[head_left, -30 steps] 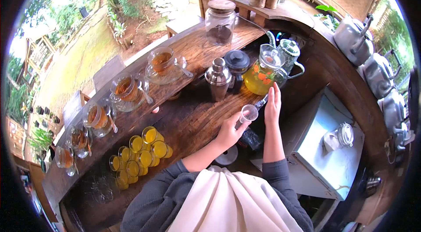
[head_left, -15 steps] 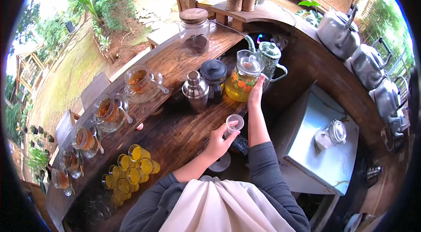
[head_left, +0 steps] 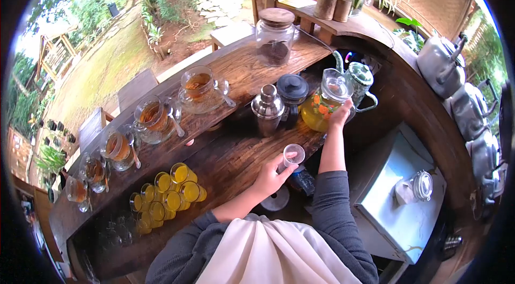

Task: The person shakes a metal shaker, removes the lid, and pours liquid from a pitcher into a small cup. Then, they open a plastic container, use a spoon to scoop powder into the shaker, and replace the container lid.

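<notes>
My left hand [head_left: 272, 178] is closed around a small clear cup [head_left: 294, 155], held upright above the lower wooden shelf. My right hand [head_left: 339, 114] grips the side of a glass pitcher [head_left: 316, 113] with orange flowers printed on it and yellow liquid inside; the handle is mostly hidden by the hand. A clear lid [head_left: 338, 87] tops the pitcher. Just behind it stands a green speckled enamel pot [head_left: 360, 76]. To the pitcher's left are a dark-lidded jar [head_left: 292, 91] and a steel cocktail shaker [head_left: 267, 109].
Several small glasses of yellow drink [head_left: 169, 193] stand close together on the lower shelf. Glass cups of tea [head_left: 197, 84] with saucers and spoons line the upper counter, near a wood-lidded jar [head_left: 274, 42]. Metal kettles [head_left: 441, 67] sit at right, beyond a white-topped box [head_left: 397, 219] bearing a clip jar [head_left: 414, 187].
The camera view has turned, so the scene sits further right in the picture. My right hand's fingers have curled onto the pitcher. The left hand still holds the cup.
</notes>
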The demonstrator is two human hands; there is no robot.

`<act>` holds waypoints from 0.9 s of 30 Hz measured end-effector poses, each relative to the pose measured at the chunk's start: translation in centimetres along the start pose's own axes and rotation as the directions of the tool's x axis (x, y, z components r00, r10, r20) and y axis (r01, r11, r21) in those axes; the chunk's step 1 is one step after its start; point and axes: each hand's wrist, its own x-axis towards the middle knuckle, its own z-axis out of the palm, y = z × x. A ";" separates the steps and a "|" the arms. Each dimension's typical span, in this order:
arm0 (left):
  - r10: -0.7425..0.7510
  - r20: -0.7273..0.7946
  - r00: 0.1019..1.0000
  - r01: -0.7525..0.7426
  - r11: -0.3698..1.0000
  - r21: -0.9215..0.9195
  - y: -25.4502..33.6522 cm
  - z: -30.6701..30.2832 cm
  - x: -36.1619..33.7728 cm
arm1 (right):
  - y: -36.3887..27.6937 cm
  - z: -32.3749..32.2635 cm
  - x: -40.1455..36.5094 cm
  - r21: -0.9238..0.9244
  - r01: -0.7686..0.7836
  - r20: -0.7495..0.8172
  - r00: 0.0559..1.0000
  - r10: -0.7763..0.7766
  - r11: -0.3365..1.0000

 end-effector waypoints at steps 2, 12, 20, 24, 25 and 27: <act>0.011 -0.009 1.000 -0.011 1.000 0.007 0.3 -0.4 -0.2 | -0.9 0.2 -0.6 -0.017 0.001 0.031 1.000 0.000 1.000; -0.013 -0.022 1.000 0.012 0.999 -0.029 1.0 -2.2 -1.8 | -1.2 -0.1 -0.9 0.109 0.055 0.079 0.995 -0.064 0.993; -0.005 -0.018 1.000 0.005 1.000 0.025 2.2 -3.3 -3.6 | -1.8 -2.1 -4.0 0.062 0.033 0.031 0.999 -0.035 0.998; 0.054 -0.022 0.998 -0.054 0.998 0.014 1.8 -3.7 -4.6 | -0.8 -4.5 -4.9 0.152 -0.036 0.112 0.994 0.019 0.988; 0.056 -0.024 0.998 -0.056 0.998 0.012 1.8 -3.8 -5.0 | -2.1 -4.2 -6.4 0.158 -0.051 0.093 0.995 0.037 0.986; 0.050 -0.018 0.999 -0.049 0.999 0.022 2.1 -4.2 -5.8 | -3.3 -4.3 -8.4 0.179 -0.066 0.107 0.993 0.047 0.982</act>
